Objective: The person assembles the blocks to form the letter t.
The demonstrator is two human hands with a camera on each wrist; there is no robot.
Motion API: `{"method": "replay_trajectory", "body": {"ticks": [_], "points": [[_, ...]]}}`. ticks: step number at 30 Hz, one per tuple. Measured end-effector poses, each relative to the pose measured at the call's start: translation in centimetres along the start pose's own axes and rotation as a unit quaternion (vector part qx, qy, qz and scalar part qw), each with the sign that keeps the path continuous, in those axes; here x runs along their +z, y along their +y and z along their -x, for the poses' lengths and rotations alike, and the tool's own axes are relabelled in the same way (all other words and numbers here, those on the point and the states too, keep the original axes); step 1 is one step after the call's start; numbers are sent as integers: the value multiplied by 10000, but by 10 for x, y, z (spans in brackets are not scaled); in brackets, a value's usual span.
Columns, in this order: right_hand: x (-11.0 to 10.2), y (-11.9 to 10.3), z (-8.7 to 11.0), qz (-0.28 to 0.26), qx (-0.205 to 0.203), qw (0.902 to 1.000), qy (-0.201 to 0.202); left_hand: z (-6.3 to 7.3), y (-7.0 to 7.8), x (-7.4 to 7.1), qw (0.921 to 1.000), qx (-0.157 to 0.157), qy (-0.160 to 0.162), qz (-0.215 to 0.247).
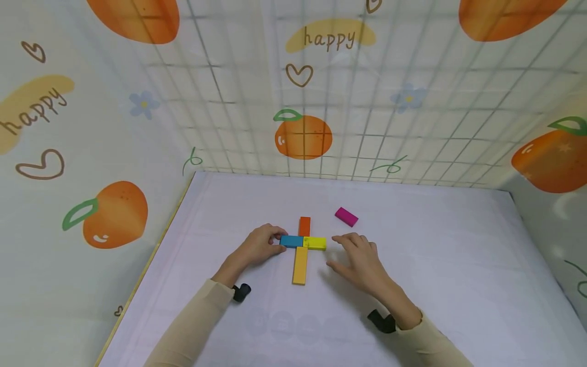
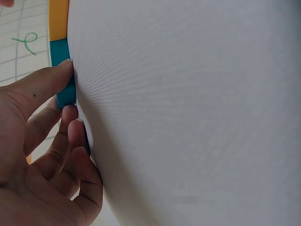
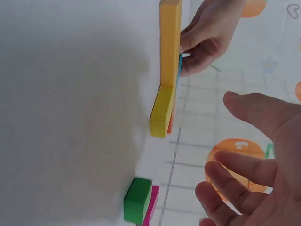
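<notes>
My left hand [image 1: 261, 244] pinches the outer end of a blue block [image 1: 291, 241] between thumb and fingers, low on the table. This block forms the left arm of a cross. A bright yellow block [image 1: 317, 243] makes the right arm, a red-orange block [image 1: 304, 226] the far arm, and a long amber block [image 1: 300, 266] the near arm. Just right of the yellow block, my right hand [image 1: 362, 260] hovers with thumb and fingers spread and nothing between them. In the left wrist view the thumb lies on the side of the blue block [image 2: 60, 52].
Beyond my right hand lies a magenta block [image 1: 346, 216]. A green block [image 3: 138, 200] stands near it in the right wrist view, hidden from the head view. The white tabletop [image 1: 183, 326] meets a printed curtain [image 1: 247, 142] at the back.
</notes>
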State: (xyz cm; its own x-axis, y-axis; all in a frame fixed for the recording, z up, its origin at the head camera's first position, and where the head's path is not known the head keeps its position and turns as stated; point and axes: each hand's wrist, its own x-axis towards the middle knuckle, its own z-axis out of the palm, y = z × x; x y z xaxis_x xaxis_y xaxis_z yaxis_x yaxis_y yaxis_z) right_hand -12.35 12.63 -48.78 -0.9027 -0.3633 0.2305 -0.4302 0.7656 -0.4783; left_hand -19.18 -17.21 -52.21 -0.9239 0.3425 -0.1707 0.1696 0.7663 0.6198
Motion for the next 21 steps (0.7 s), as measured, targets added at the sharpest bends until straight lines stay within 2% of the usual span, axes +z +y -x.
{"method": "replay_trajectory", "body": {"ticks": [10,21], "points": [[-6,18,1,-12,127,9998,174,2,2,-2,10000,62,39,32],[-7,37,2,43,419,9990,179,2,4,-4,9999,93,30,47]]}}
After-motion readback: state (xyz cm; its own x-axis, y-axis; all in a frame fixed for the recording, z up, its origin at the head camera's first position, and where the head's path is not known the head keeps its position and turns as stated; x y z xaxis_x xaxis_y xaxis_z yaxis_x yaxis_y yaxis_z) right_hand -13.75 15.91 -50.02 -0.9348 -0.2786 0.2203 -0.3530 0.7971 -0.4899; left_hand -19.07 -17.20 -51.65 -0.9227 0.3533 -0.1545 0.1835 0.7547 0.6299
